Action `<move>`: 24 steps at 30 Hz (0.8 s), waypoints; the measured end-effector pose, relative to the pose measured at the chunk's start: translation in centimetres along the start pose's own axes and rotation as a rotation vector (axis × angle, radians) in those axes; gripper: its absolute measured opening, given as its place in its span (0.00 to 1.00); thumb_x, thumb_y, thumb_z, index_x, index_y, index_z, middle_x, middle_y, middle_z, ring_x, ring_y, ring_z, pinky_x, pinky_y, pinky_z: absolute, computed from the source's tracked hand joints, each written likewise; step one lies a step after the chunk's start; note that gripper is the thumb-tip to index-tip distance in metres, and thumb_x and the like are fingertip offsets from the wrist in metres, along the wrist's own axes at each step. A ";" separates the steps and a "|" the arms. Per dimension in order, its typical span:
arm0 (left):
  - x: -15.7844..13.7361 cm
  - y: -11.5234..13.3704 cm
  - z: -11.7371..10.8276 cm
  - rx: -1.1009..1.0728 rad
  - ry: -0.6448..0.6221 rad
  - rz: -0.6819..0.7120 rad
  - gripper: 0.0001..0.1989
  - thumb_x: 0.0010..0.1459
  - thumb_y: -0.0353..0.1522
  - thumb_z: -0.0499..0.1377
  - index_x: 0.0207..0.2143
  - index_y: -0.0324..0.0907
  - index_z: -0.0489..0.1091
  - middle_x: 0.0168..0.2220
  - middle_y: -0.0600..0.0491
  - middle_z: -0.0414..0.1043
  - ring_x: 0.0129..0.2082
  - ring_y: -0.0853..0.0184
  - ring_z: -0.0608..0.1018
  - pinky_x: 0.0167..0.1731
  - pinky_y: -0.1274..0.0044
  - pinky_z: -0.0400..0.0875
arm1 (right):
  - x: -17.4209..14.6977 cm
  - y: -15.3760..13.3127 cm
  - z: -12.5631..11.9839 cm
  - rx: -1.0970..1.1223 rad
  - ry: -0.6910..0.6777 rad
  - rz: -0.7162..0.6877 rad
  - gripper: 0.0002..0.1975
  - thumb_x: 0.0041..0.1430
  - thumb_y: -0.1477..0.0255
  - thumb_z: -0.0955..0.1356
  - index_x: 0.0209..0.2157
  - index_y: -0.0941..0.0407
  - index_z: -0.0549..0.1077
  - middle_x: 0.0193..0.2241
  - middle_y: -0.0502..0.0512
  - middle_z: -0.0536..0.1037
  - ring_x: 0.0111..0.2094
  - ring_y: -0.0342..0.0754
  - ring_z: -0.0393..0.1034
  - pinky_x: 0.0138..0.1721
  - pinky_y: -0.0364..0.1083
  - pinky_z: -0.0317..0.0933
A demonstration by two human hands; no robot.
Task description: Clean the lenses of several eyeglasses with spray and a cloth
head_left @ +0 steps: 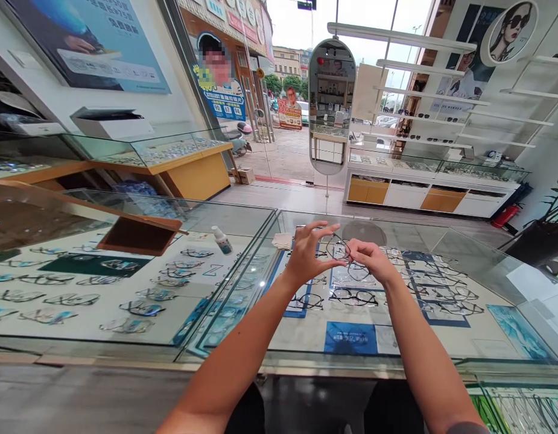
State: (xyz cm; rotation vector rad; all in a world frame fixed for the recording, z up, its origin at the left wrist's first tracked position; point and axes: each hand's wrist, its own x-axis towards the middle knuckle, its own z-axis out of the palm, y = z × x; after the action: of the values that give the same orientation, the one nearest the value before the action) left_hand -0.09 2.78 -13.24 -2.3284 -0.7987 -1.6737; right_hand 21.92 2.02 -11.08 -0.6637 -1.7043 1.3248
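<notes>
A pair of thin dark-rimmed eyeglasses (pixel 336 248) is held up above the glass counter, tilted so that one lens is higher than the other. My left hand (pixel 308 253) spans the higher lens, forefinger at its upper rim and thumb at its lower rim, the other fingers spread. Near the middle of the eyeglasses, my right hand (pixel 371 259) pinches the frame with closed fingers. Below both hands, inside the glass showcase (pixel 301 355), lie rows of spectacle frames (pixel 353 297) on white and blue boards. A folded pale cloth (pixel 282 241) rests beside my left hand.
A white spray bottle (pixel 222 240) stands on the left showcase, near a brown wooden-framed countertop mirror (pixel 138 235). Beyond the counter are a tall oval mirror (pixel 332 108), display shelves (pixel 423 96) and white-and-orange cabinets (pixel 405 194). A potted plant (pixel 548 229) stands at the right.
</notes>
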 end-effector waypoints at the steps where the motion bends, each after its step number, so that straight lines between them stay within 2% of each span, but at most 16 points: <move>1: 0.0 0.0 -0.1 -0.009 -0.003 -0.014 0.31 0.55 0.47 0.74 0.53 0.47 0.64 0.54 0.45 0.82 0.57 0.53 0.79 0.56 0.60 0.69 | 0.0 0.0 0.0 -0.001 -0.007 -0.003 0.24 0.56 0.48 0.76 0.23 0.54 0.77 0.29 0.51 0.70 0.34 0.49 0.63 0.41 0.49 0.56; 5: 0.0 0.1 -0.4 -0.020 -0.042 -0.091 0.33 0.51 0.51 0.75 0.49 0.47 0.66 0.50 0.45 0.82 0.49 0.53 0.81 0.51 0.61 0.72 | -0.1 0.2 -0.1 -0.001 -0.027 -0.010 0.24 0.56 0.47 0.76 0.23 0.53 0.76 0.29 0.51 0.70 0.34 0.49 0.62 0.40 0.49 0.55; 10: -0.2 0.2 -0.6 -0.076 -0.072 -0.169 0.34 0.48 0.52 0.75 0.49 0.46 0.67 0.46 0.47 0.80 0.32 0.64 0.76 0.39 0.68 0.74 | -0.1 0.0 0.0 -0.010 -0.031 -0.005 0.24 0.55 0.47 0.76 0.23 0.53 0.75 0.29 0.51 0.70 0.33 0.48 0.61 0.39 0.48 0.55; 15: -0.2 0.4 -0.5 -0.151 -0.077 -0.267 0.33 0.46 0.52 0.76 0.46 0.46 0.67 0.38 0.53 0.77 0.30 0.66 0.77 0.36 0.71 0.74 | -0.1 -0.1 0.0 -0.041 -0.011 -0.002 0.24 0.55 0.46 0.75 0.24 0.53 0.77 0.30 0.52 0.72 0.34 0.49 0.64 0.40 0.49 0.58; 17: -0.1 0.4 -0.5 -0.161 -0.040 -0.288 0.34 0.44 0.52 0.76 0.46 0.46 0.67 0.37 0.54 0.77 0.31 0.65 0.78 0.37 0.71 0.75 | -0.1 0.0 -0.1 -0.056 0.035 -0.020 0.26 0.57 0.43 0.72 0.25 0.53 0.78 0.30 0.53 0.75 0.36 0.51 0.66 0.43 0.50 0.60; 20: -0.1 0.1 -0.4 -0.136 0.091 -0.318 0.35 0.44 0.51 0.77 0.46 0.46 0.67 0.37 0.54 0.77 0.30 0.67 0.78 0.37 0.71 0.75 | 0.0 0.1 -0.3 -0.088 0.161 -0.043 0.30 0.59 0.38 0.68 0.30 0.52 0.80 0.30 0.54 0.77 0.37 0.53 0.69 0.46 0.51 0.62; 24: -0.2 -0.6 -0.4 -0.102 0.293 -0.391 0.35 0.45 0.51 0.77 0.47 0.46 0.65 0.38 0.54 0.75 0.30 0.68 0.77 0.37 0.71 0.74 | -0.2 -0.1 0.0 -0.181 0.311 -0.108 0.29 0.56 0.38 0.70 0.38 0.51 0.79 0.34 0.54 0.79 0.40 0.55 0.72 0.48 0.52 0.63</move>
State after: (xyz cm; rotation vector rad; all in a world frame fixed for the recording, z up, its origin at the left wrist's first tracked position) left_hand -0.81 3.04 -13.38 -2.0066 -1.1838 -2.1943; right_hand 22.04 1.79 -11.07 -0.8229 -1.5904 0.9450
